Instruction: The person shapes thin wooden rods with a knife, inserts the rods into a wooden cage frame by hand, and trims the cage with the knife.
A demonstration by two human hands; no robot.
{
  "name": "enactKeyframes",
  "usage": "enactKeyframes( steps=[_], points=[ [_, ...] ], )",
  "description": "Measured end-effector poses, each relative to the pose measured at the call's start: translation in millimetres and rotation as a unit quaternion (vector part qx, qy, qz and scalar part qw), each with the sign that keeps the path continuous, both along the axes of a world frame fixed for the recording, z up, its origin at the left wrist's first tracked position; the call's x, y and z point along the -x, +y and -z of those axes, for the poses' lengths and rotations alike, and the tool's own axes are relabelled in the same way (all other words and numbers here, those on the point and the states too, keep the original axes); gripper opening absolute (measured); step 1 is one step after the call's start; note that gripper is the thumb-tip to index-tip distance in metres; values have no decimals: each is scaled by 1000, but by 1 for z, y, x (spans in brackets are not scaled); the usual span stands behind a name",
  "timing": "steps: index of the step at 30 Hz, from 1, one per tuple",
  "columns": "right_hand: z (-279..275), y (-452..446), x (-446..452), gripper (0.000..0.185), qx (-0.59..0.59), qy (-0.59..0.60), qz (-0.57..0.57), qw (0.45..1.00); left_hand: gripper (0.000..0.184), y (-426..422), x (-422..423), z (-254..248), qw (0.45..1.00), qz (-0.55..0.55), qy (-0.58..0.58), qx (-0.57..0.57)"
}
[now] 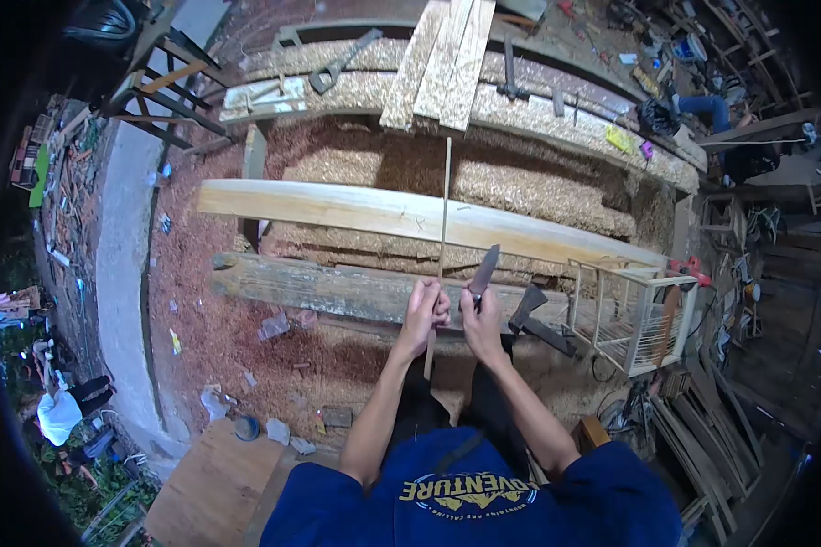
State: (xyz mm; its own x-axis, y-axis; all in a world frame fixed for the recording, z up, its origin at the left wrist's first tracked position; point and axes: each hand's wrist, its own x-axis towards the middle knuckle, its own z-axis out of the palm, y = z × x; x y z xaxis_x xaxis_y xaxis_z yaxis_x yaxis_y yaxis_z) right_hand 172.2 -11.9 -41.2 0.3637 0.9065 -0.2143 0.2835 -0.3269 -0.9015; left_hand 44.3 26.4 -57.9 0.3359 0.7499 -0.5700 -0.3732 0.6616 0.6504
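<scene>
- We find the left hand's (426,310) fingers curled closely around the thin stick (445,201), which crosses over the pale plank (337,205) in view.
- Right hand (483,319): fingers wrapped about the knife (486,272), blade apart from the stick.
- We advise steady bracing, edge directed away from fingers.

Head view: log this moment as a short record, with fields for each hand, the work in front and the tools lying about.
Left hand: left hand closed around a thin wooden strip
Right hand: right hand gripping a knife, blade pointing away from the wearer
Ahead: pale plank, crossed in view by the strip
Nearer: weathered beam
Loose tools: handsaw on the far side; dark tool right of the right hand
Far right: slatted wooden frame
</scene>
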Motion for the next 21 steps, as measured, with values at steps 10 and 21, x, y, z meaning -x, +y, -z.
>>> enactKeyframes(
  steps=[10, 21],
  points=[
    [-179, -8, 12, 19, -108, 223, -89, 965, 22, -28, 46, -180, 980, 123, -75, -138],
    [-246, -62, 11, 24, -151, 182, -70, 969, 21, -85, 55, -245, 983, 113, -78, -121]
  ],
)
